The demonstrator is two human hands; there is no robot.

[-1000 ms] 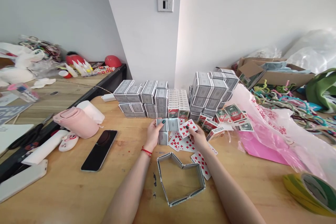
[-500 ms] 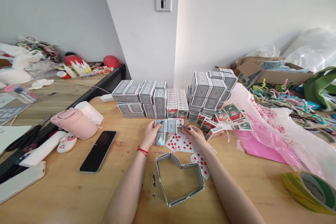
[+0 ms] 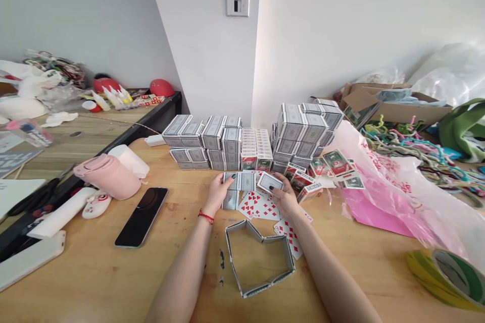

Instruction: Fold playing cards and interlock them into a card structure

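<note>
My left hand (image 3: pixel 217 193) grips several grey-backed playing cards (image 3: pixel 248 181) set edge to edge, the thumb on top. Between the thumb and fingers of my right hand (image 3: pixel 287 197) is a single playing card (image 3: pixel 269 181), its grey patterned back upward and tilted. Under and beside it lie loose face-up cards (image 3: pixel 254 204) with red hearts and diamonds. Nearer me, more face-up diamond cards (image 3: pixel 290 236) rest partly beneath my right forearm. A heart-shaped frame of folded cards (image 3: pixel 271 281) stands on its edge on the table between my forearms.
Stacks of card blocks (image 3: pixel 223 136) and a taller pile (image 3: pixel 301 128) line the wall. Card boxes (image 3: pixel 308 189) lie right of my hand. A phone (image 3: pixel 142 217) and pink bottle (image 3: pixel 109 175) are at left, green-yellow tape (image 3: pixel 424 272) and pink plastic (image 3: pixel 397 192) at right.
The card in my right hand has turned from nearly edge-on to showing its grey back. My left hand and the cards in it have hardly moved.
</note>
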